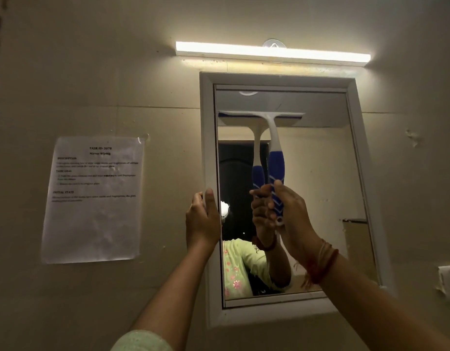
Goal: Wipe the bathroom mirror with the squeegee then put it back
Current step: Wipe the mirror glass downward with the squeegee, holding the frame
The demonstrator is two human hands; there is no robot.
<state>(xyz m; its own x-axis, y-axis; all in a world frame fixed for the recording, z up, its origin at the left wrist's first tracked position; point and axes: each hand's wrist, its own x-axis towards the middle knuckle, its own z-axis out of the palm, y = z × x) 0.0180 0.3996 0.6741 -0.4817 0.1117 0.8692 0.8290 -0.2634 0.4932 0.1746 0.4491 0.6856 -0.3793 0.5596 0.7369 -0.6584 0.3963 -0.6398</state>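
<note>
A white-framed mirror (320,173) hangs on the beige wall. The squeegee (276,158) has a white head and a blue and white handle. Its blade lies flat against the upper left of the glass, just below the top frame. My right hand (292,214) grips the lower end of the handle. My left hand (202,219) holds the mirror's left frame edge (208,148), thumb on the front, fingers wrapped behind. The glass reflects the squeegee, the hand and a light green sleeve.
A lit tube light (272,53) is mounted above the mirror. A printed task sheet (94,198) is taped to the wall at the left. A white switch plate (448,281) sits at the right edge.
</note>
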